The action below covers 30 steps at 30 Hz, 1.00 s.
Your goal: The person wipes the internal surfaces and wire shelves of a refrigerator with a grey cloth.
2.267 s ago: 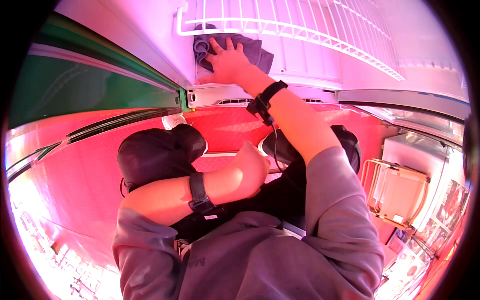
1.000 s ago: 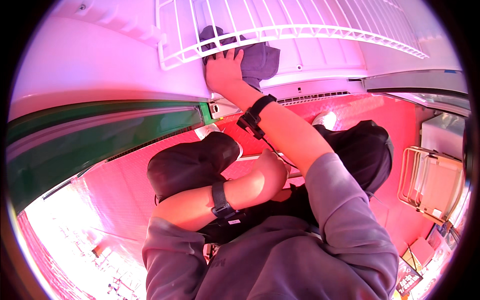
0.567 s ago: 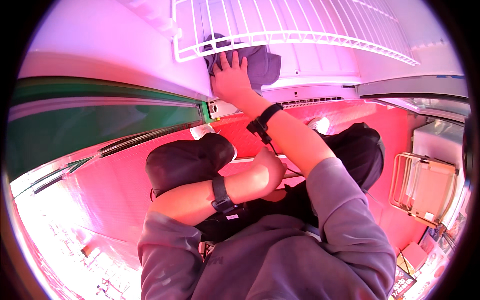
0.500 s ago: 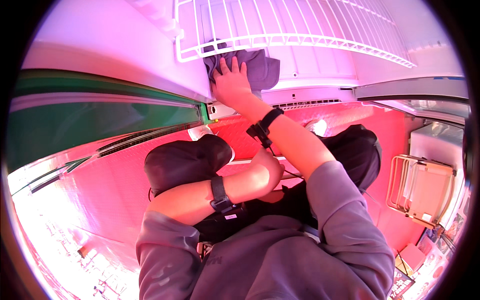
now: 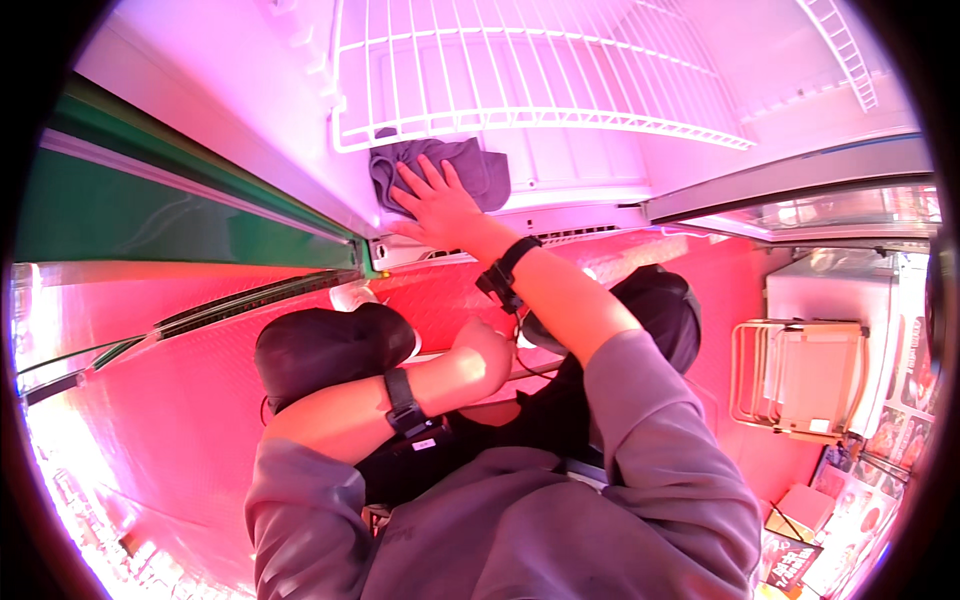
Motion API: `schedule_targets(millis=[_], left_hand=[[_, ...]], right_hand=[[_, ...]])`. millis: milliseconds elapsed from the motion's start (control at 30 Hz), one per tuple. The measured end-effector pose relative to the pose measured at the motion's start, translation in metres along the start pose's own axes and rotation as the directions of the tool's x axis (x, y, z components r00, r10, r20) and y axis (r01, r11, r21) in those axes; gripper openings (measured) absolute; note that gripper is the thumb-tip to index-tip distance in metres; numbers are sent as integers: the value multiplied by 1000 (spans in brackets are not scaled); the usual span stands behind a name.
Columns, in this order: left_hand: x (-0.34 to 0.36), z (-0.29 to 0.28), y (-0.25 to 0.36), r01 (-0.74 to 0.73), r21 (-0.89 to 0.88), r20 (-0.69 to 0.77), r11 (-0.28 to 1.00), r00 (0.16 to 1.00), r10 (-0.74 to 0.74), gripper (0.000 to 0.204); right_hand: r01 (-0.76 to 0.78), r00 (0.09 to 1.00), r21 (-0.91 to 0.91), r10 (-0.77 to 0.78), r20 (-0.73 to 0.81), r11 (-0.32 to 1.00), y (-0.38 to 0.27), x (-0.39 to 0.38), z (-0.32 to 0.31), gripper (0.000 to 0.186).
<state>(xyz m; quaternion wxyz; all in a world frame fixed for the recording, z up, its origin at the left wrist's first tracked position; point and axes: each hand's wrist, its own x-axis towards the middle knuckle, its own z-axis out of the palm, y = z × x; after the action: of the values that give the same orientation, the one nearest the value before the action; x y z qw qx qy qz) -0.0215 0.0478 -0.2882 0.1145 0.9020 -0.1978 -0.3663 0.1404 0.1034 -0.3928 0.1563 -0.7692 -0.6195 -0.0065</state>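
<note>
My right hand point(image 5: 440, 205) rests with spread fingers on a crumpled dark grey cloth point(image 5: 485, 175), low inside a white cabinet point(image 5: 605, 175) at its left front corner, just below a white wire shelf point(image 5: 530, 130). Lower down, my left hand point(image 5: 480, 350) is curled between my dark-trousered knees, under my right forearm; its fingertips are hidden, and I cannot make out what they hold. Black straps circle both forearms, with a small black device on the right one.
A green-framed door point(image 5: 160, 200) stands open at the left, a glazed door point(image 5: 800, 215) at the right. Red textured floor point(image 5: 170, 420) lies around me. On the right are a folding seat point(image 5: 810, 380), a pale metal box point(image 5: 825, 285) and printed boards point(image 5: 890, 430).
The view has shifted, so the shelf and cloth sit lower in the picture. My right hand stays on the cloth, its fingers more spread. My left hand remains curled between my knees.
</note>
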Motion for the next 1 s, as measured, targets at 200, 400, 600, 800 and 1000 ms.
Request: schedule_targets(millis=[200, 400, 600, 800, 1000], left_hand=[[1, 8, -4, -4, 3, -76, 1000, 997, 4, 30], [0, -2, -4, 10, -11, -19, 1000, 1000, -10, 31], [-1, 0, -2, 14, -15, -20, 1000, 1000, -15, 29], [-3, 8, -8, -14, -67, -156, 998, 988, 3, 23], [-4, 22, -9, -99, -51, -400, 994, 914, 70, 18]], right_hand=[[-101, 992, -35, 98, -80, 994, 37, 10, 0, 63], [-254, 966, -66, 250, -60, 965, 93, 0, -12, 64], [-387, 915, -285, 403, -5, 877, 199, -47, -2, 65], [-608, 787, -299, 609, -100, 736, 282, -139, -48, 66], [-762, 640, -232, 757, -132, 604, 258, -146, -61, 77]])
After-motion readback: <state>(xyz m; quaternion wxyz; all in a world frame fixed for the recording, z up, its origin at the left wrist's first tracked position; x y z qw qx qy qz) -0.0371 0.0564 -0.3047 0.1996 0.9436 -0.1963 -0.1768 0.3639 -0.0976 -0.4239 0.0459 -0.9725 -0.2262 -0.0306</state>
